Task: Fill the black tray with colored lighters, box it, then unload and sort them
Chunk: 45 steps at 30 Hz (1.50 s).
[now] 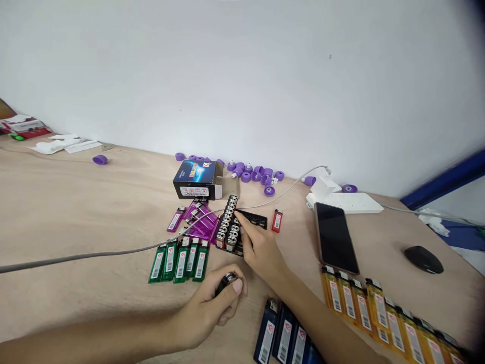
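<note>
My left hand (217,298) is closed around a dark lighter (226,282), its metal top showing between thumb and fingers. My right hand (259,247) reaches over a black tray (257,220), its fingertips at the lighters (227,221) that stand upright there in two rows. Whether it pinches one of them is hard to make out. Green lighters (181,263) lie side by side left of the tray, with a pile of purple lighters (201,222) behind them. One red lighter (277,221) lies right of the tray. Behind stands an open black and blue box (195,192).
A grey cable (113,254) crosses the table over the purple lighters. Blue lighters (285,336) and yellow lighters (364,311) lie near the front right. Beyond are a phone (336,237), a mouse (423,259), a white power strip (352,203) and purple caps (255,176) along the wall.
</note>
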{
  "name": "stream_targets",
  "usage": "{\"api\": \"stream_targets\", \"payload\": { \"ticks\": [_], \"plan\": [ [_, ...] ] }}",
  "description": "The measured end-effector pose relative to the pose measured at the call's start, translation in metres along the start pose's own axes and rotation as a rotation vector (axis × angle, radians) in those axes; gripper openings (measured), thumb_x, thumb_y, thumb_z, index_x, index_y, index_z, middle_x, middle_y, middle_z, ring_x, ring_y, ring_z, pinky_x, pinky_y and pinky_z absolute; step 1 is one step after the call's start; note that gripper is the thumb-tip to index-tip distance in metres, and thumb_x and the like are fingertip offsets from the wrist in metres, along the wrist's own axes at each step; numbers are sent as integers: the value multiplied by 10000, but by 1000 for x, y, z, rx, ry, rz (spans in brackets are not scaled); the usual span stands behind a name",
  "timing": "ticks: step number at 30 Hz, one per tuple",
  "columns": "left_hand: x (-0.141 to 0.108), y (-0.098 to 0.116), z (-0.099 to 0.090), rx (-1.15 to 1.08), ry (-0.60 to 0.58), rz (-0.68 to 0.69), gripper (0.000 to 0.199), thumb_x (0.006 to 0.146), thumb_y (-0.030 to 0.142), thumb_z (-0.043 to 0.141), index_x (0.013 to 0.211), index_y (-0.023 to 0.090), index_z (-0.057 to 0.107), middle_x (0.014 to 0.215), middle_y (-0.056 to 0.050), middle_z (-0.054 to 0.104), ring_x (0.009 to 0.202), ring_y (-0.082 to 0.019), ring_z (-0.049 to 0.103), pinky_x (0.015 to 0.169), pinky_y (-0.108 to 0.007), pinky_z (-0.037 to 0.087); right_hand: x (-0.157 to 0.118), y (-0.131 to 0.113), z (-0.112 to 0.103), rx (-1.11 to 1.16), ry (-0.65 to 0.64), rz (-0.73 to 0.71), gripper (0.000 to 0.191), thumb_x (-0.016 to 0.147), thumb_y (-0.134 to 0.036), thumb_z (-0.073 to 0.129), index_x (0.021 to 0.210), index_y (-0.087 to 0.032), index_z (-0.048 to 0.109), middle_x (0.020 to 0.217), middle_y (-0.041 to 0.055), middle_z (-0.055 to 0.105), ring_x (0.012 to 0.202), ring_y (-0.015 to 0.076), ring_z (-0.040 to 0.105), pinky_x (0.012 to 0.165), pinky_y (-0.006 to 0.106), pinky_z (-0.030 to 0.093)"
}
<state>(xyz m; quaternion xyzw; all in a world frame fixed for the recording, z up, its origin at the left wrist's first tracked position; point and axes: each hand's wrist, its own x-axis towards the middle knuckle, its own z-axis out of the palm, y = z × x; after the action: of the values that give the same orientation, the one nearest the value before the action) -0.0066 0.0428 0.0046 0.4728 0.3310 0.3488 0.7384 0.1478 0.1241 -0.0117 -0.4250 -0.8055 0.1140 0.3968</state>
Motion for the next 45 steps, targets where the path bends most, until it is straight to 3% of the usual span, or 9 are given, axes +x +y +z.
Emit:
{"api": "stream_targets", "payload": {
  "ticks": [11,15,19,24,27,30,33,38,45],
  "plan": [
    [6,-10,-11,-217,-13,-25,104,761,216,520,843,158,546,490,86,374,416,-69,235,409,-206,179,-1,-13,-14,83,267,-36,228,957,-127,422,1071,-206,602,862,56,706,791,189,676,728,321,520],
    [8,-14,-13,-364,9,-37,124,640,190,508,761,170,531,489,77,400,373,-54,198,380,-204,168,-2,-22,-20,118,156,-264,88,879,-216,519,886,-213,606,670,11,583,618,179,546,593,318,437],
    [8,-13,-12,-401,36,-47,141,547,165,498,658,203,421,481,78,388,392,-51,208,404,-205,180,1,-31,-19,79,-62,-448,153,875,-276,499,791,-192,596,691,31,547,669,198,487,640,360,396],
    [7,-9,-11,-337,36,22,212,654,204,563,584,203,363,459,90,279,424,-51,188,444,-225,168,1,-38,-16,90,-131,-485,126,874,-195,456,786,-196,547,704,23,529,686,189,466,650,352,404],
    [5,-8,-12,-299,7,28,226,757,317,635,660,178,485,488,80,337,438,-59,215,446,-231,159,-5,-34,-13,227,133,-359,57,867,-196,476,865,-214,530,719,18,542,683,194,512,645,352,435],
    [2,-6,-12,-91,-31,50,293,862,428,636,850,136,607,552,58,414,472,-73,279,464,-233,195,-8,-22,-10,317,417,-62,91,931,-221,454,1002,-239,509,788,12,544,660,178,538,619,326,459],
    [-1,-4,-8,112,-39,57,364,913,504,597,864,144,601,580,61,394,508,-82,307,487,-233,216,-5,-8,-8,312,528,174,106,1008,-248,398,1099,-254,451,804,-10,515,614,150,541,582,283,470],
    [1,-1,-5,240,-70,12,439,910,578,556,792,155,563,579,60,379,503,-83,297,478,-232,197,6,5,-4,282,446,373,116,981,-347,502,1010,-237,521,850,25,645,669,171,644,570,271,505],
    [1,1,-5,299,-80,21,296,902,398,583,753,143,566,629,35,442,551,-88,333,520,-226,251,8,10,3,234,259,370,122,911,-291,567,1005,-219,594,848,44,751,781,215,731,722,319,566]
  ]
}}
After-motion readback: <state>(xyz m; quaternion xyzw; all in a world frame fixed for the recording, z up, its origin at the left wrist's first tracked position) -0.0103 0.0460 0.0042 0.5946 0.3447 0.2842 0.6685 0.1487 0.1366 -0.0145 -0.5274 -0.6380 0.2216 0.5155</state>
